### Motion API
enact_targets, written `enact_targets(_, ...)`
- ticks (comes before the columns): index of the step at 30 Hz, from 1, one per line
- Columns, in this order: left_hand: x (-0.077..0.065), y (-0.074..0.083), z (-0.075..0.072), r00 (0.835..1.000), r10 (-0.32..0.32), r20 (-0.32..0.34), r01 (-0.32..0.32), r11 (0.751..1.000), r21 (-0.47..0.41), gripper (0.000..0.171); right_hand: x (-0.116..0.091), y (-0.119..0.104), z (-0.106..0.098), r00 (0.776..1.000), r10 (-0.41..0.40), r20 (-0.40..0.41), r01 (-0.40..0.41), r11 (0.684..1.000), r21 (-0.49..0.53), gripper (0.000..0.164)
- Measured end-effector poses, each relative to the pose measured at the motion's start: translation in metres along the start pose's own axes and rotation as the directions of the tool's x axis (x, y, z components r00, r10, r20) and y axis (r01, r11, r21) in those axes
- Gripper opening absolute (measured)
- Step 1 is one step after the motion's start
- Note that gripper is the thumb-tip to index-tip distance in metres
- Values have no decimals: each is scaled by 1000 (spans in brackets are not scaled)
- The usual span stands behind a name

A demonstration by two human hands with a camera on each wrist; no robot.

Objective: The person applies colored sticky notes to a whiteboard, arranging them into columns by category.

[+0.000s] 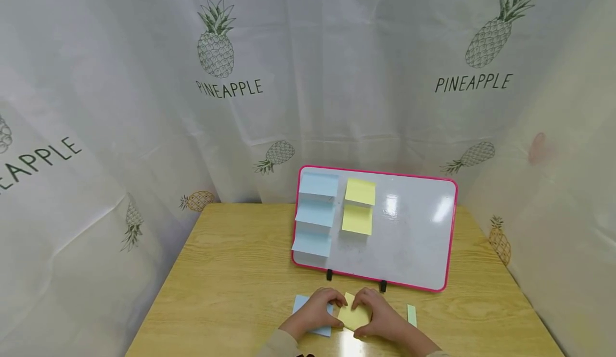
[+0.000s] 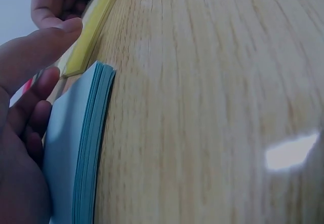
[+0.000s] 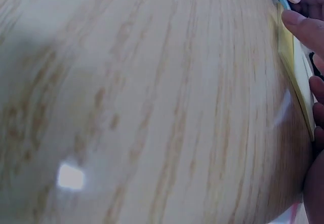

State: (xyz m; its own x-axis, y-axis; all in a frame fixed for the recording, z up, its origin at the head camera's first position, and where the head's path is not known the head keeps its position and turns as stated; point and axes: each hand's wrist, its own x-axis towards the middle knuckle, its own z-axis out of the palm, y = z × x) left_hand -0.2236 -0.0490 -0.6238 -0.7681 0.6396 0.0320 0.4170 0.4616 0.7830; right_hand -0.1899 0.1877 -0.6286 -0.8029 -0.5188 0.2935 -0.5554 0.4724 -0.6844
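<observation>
A yellow sticky note pad (image 1: 353, 318) lies on the wooden table between my two hands. My left hand (image 1: 318, 310) bends its fingers and thumb about the pad's left side. From the right, my right hand (image 1: 382, 315) holds the pad with bent fingers at the far part and the thumb at the near edge. In the right wrist view, that thumb (image 3: 298, 22) rests against the yellow edge. Partly under my left hand is a thick light blue sticky note pad (image 2: 71, 138); the left palm hides some of it.
A pink-framed whiteboard (image 1: 409, 229) stands behind the hands on small black feet (image 1: 383, 286). It bears three blue notes (image 1: 317, 185) in a left column and two yellow notes (image 1: 360, 191) beside them. A narrow pale green pad (image 1: 412, 315) lies right of my right hand. Pineapple-print curtains (image 1: 337, 79) surround the table.
</observation>
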Motion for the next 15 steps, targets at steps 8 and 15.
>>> enact_targets(8, 0, 1, 1, 1000, -20, -23, 19, 998, -60, 42, -2, 3, -4, 1000, 9, -1, -9, 993, 118, 41)
enact_targets(15, -1, 3, 2, 998, -41, -56, 38, 998, -54, 47, -6, -1, -10, 988, 153, 10, -152, 964, 220, 32)
